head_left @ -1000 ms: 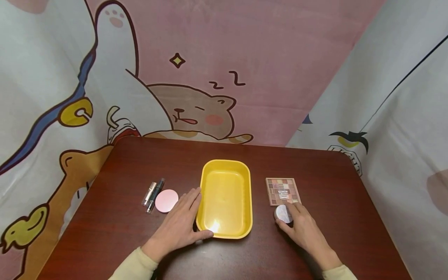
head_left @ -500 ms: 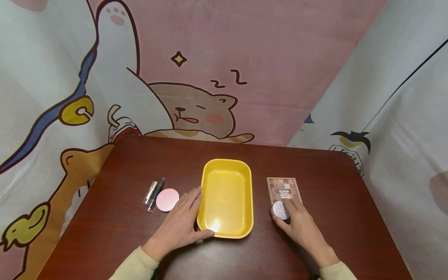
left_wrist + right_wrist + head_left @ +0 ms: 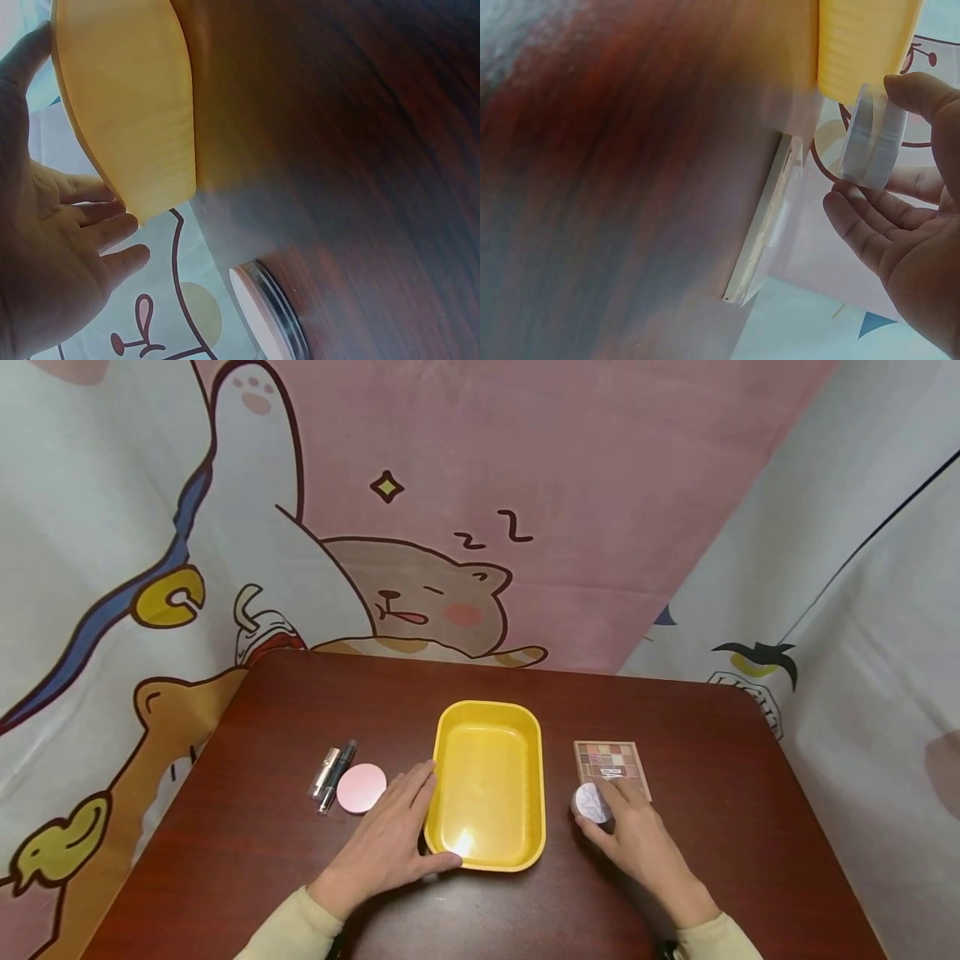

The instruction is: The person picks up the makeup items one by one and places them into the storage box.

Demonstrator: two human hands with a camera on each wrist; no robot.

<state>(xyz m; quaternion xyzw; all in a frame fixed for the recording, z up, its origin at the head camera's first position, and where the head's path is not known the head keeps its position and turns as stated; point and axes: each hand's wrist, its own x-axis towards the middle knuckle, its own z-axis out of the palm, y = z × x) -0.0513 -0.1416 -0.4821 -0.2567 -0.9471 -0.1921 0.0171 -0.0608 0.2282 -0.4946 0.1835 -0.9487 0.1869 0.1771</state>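
1. While the left hand rested loosely extended fingers against a yellow rectangular plastic tray, the right hand pinched a round, clear-walled, pale-lidded jar aloft at the tray's three o'clock.
2. Handling that jar seemed the step in hand; the next move likely called for an unbroken pinch.
3. Beneath spread a dark-red wood-grain table; beyond, at twelve o'clock, hung pink-and-white cartoon-printed cloth.
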